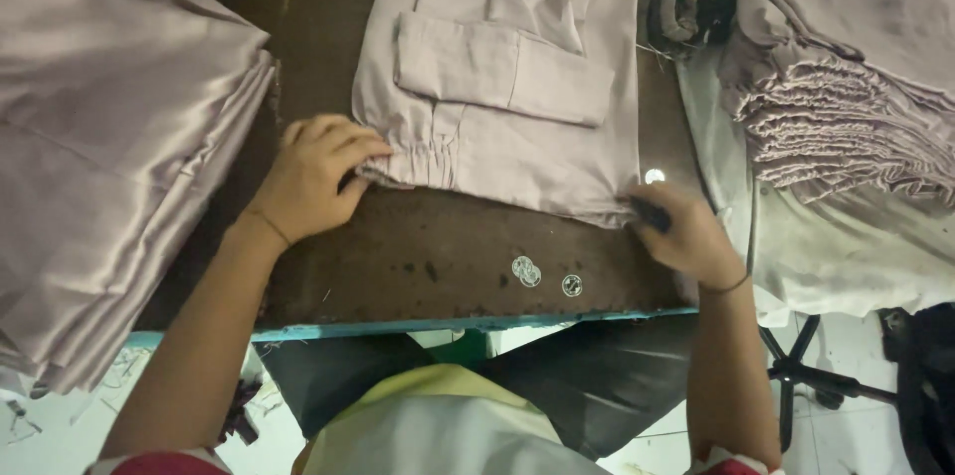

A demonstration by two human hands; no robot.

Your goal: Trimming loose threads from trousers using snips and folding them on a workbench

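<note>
Quick count around the dark brown table (438,256): one folded pale mauve garment (507,87) lies flat in the middle of it, with two hands on its near edge, the left hand (313,177) at one corner and the right hand (686,231) at the other. Near the table's front edge sit three small clear round stickers (527,271), plus a fourth one (654,176) just beside the garment's hem. Two stacks of the same mauve cloth flank the table: one big pile (109,137) off its left side, one ruffled stack (836,107) off its right.
</note>
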